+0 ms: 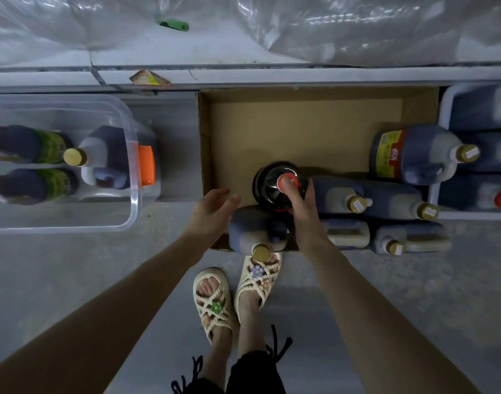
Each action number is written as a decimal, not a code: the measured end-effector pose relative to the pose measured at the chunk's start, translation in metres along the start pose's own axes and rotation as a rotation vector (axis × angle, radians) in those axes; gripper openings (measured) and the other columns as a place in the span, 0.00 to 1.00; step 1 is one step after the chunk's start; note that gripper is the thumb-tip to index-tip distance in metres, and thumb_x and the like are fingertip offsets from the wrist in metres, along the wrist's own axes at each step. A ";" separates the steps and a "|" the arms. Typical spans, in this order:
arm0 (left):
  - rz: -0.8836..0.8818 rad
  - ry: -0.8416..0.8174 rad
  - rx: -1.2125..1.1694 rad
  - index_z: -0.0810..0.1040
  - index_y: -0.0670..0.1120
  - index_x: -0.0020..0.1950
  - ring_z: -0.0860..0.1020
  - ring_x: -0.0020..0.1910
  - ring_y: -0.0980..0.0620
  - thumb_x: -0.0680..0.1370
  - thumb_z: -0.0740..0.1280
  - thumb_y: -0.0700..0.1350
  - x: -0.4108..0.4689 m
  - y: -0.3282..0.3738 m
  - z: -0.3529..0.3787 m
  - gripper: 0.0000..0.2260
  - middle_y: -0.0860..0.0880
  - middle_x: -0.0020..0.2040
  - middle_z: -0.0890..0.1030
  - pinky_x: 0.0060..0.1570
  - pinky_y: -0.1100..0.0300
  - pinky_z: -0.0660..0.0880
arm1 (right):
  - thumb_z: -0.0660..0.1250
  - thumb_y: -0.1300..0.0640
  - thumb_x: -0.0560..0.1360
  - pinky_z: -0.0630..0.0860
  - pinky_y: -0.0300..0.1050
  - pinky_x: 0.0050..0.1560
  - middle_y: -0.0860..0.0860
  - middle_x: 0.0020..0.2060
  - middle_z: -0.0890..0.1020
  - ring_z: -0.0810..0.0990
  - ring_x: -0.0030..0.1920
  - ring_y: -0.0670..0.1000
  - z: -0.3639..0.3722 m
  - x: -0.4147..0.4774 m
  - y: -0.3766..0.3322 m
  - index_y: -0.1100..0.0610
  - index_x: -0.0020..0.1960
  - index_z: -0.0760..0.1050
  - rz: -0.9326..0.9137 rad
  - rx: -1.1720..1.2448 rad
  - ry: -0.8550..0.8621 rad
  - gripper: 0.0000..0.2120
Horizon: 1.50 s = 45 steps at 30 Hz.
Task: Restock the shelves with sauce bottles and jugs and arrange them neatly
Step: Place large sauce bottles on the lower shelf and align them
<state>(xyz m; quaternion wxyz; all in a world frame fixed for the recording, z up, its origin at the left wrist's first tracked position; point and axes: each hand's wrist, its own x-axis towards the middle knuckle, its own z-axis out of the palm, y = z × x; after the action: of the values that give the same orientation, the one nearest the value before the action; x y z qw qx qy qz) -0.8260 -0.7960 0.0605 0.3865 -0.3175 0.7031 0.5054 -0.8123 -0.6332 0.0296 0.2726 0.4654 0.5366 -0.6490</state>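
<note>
A round dark bottle (pixel 267 183) with a red cap stands in the cardboard box (pixel 300 129) near its front edge. My right hand (pixel 303 206) grips its neck, thumb on the red cap. My left hand (pixel 215 206) hovers open just left of the bottle, touching nothing. A dark jug with a gold cap (pixel 256 234) stands at the box's front, between my hands. Several more gold-capped jugs (pixel 365 200) stand along the box's right and front. One labelled jug (pixel 408 155) stands further back at the right.
A clear plastic bin (pixel 124 177) at the left holds green-labelled bottles (pixel 41 143) and a jug (pixel 101 155). A white crate (pixel 445 109) at the right holds red-capped jugs. The grey shelf edge (pixel 272 76) runs behind. My sandalled feet (pixel 232 291) stand at the box front.
</note>
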 end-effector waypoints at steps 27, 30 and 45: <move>0.456 -0.202 -0.026 0.67 0.45 0.72 0.78 0.54 0.55 0.75 0.71 0.50 -0.233 0.169 -0.079 0.28 0.47 0.58 0.80 0.53 0.58 0.74 | 0.79 0.42 0.58 0.76 0.52 0.60 0.46 0.60 0.80 0.79 0.58 0.48 0.006 -0.291 -0.199 0.44 0.69 0.70 -0.461 -0.073 -0.018 0.41; 0.542 -0.266 -0.023 0.67 0.49 0.72 0.80 0.56 0.53 0.64 0.78 0.58 -0.289 0.203 -0.096 0.40 0.46 0.60 0.79 0.52 0.60 0.75 | 0.79 0.44 0.61 0.77 0.50 0.59 0.50 0.60 0.81 0.81 0.57 0.50 0.004 -0.366 -0.234 0.46 0.66 0.73 -0.568 -0.141 -0.028 0.35; 1.085 -0.296 -0.132 0.76 0.52 0.61 0.80 0.56 0.57 0.66 0.78 0.42 -0.568 0.379 -0.156 0.25 0.50 0.57 0.82 0.52 0.64 0.76 | 0.77 0.54 0.68 0.82 0.51 0.48 0.51 0.45 0.86 0.85 0.43 0.49 -0.003 -0.682 -0.401 0.49 0.60 0.78 -1.070 -0.189 -0.122 0.21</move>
<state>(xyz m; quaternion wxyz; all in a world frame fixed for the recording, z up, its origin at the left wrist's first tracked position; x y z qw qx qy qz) -0.8942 -0.8042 0.7570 0.1452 0.1401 0.6708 0.7137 -0.8679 -0.6188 0.8188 -0.0241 0.0624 0.7377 -0.6718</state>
